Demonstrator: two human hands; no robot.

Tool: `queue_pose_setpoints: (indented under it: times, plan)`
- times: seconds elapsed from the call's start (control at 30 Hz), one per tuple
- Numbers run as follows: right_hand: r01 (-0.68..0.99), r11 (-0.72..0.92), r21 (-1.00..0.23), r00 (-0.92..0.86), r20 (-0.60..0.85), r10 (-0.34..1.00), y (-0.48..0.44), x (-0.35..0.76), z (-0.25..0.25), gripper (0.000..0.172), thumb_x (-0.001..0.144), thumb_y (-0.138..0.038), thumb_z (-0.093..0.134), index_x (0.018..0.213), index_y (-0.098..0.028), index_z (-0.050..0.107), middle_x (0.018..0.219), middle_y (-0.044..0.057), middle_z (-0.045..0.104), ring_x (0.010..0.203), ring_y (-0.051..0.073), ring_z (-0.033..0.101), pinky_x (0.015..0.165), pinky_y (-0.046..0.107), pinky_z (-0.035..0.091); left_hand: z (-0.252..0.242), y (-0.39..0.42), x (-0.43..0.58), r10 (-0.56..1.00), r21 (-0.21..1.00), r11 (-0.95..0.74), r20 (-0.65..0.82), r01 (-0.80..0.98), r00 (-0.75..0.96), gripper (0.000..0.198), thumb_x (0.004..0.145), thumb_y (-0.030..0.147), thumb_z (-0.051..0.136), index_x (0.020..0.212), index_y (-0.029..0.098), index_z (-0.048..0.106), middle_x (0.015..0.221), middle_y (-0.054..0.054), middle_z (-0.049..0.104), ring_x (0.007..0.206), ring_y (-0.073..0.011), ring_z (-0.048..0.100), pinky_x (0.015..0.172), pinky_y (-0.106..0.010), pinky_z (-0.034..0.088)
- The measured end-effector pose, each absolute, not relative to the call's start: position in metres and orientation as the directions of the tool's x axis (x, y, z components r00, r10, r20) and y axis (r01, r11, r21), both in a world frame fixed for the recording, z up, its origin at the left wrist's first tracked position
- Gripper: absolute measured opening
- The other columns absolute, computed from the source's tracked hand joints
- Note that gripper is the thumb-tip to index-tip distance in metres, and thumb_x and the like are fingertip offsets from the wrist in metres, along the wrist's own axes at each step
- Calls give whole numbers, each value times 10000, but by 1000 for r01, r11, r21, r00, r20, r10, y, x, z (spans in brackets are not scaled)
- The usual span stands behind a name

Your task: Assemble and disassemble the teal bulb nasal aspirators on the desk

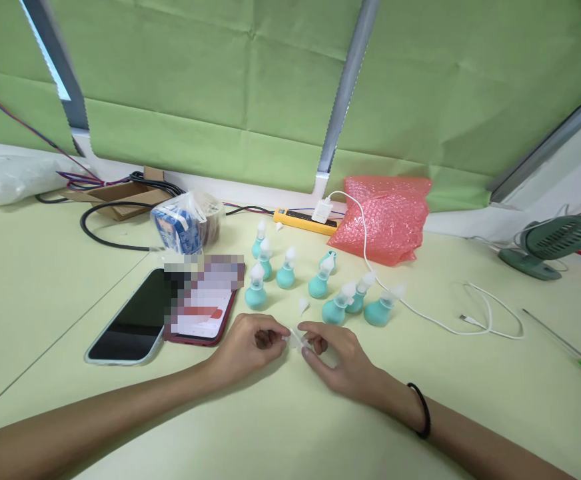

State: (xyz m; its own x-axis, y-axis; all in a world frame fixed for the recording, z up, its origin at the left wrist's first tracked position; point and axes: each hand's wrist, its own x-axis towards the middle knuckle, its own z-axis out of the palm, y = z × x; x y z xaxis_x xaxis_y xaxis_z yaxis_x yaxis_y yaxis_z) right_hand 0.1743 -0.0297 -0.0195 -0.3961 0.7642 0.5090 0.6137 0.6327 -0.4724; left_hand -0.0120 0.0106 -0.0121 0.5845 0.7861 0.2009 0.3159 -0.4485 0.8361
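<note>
From where I stand, the left hand (255, 341) has its thumb and forefinger brought together on one end of a small, translucent white plastic piece (296, 339), while the right hand (339, 357) grips the other end, forefinger above and thumb below. The piece sits between the two hands, low over the pale yellow-green desk (280, 420); its exact shape is hard to make out. To handle it well, I'd let one hand do the bracing and the other the moving, keep the two pinches in line, and press lightly, since something so small could bend or slip away. Working low seems wise, as a dropped bit would not go far. Just beyond the gap between the hands lies a loose white cone-shaped tip (304, 305), worth keeping clear of the knuckles. As for writing, I can read none: the lit phone in a dark red case (220, 293), beyond the left hand, has a blurred-out screen; the blue-and-white package in clear plastic (178, 223), farther off past it, shows marks too small to tell; and the round-bellied teal bottle (256, 293) beyond the left hand bears no label I can see.
</note>
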Motion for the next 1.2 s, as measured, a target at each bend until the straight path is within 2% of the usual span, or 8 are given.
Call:
queue_pose_setpoints:
  times: [0.23, 0.37, 0.47, 0.63, 0.83, 0.97, 1.07, 1.2]
  plan:
    - [626, 674, -391, -508, 451, 734, -33, 176, -14, 338, 770, -73, 378, 1054, -203, 505, 719, 34, 503, 636, 139, 480, 549, 249, 403, -10, 10, -11, 721, 762, -555, 240, 334, 650, 166, 705, 114, 492, 767, 129, 645, 685, -28, 605, 588, -111, 532, 547, -200, 423]
    - [650, 644, -403, -417, 520, 746, -41, 173, -10, 398, 714, -231, 511, 1102, -162, 457, 855, 78, 482, 743, 177, 496, 613, 300, 431, -8, 8, -11, 724, 737, -574, 252, 357, 642, 200, 696, 93, 484, 807, 137, 644, 696, -28, 610, 595, -112, 533, 544, -200, 413]
    - [705, 605, -371, -426, 461, 779, -47, 168, -9, 505, 655, -356, 582, 1116, -186, 466, 895, 83, 484, 719, 180, 505, 578, 298, 428, -8, 8, -11, 717, 729, -585, 261, 355, 647, 199, 694, 82, 478, 787, 141, 644, 683, -22, 610, 585, -108, 532, 528, -193, 404]
    - [704, 595, -388, -456, 395, 797, -44, 166, -16, 194, 713, -228, 537, 900, -207, 583, 716, 21, 526, 607, 127, 507, 526, 231, 401, -9, 10, -11, 728, 736, -589, 301, 335, 616, 171, 705, 106, 492, 784, 133, 641, 705, -33, 619, 613, -119, 549, 560, -204, 425]
    - [558, 668, -493, -367, 575, 731, -36, 169, -23, 311, 751, -69, 440, 965, -252, 573, 883, 50, 522, 635, 104, 540, 526, 212, 446, -7, 6, -12, 730, 753, -593, 355, 284, 584, 161, 722, 124, 491, 794, 126, 635, 717, -45, 620, 630, -127, 563, 576, -208, 443]
    - [514, 675, -529, -370, 574, 731, -38, 168, -21, 325, 698, -86, 514, 992, -213, 568, 986, 82, 531, 773, 149, 581, 643, 256, 498, -8, 6, -13, 705, 740, -620, 380, 260, 599, 153, 718, 105, 495, 779, 126, 634, 705, -43, 619, 625, -123, 564, 582, -205, 449]
    - [489, 689, -535, -369, 589, 719, -39, 168, -19, 242, 695, -108, 554, 920, -186, 594, 970, 93, 567, 847, 173, 585, 725, 277, 498, -8, 6, -13, 697, 734, -628, 386, 257, 604, 153, 722, 111, 497, 791, 121, 633, 709, -46, 622, 622, -123, 565, 582, -206, 453]
    - [474, 682, -557, -365, 581, 728, -36, 168, -18, 118, 716, -109, 548, 793, -187, 591, 897, 73, 612, 814, 161, 598, 701, 266, 504, -7, 5, -12, 690, 732, -636, 398, 243, 605, 153, 725, 127, 501, 812, 124, 627, 713, -38, 633, 616, -118, 566, 579, -202, 456]
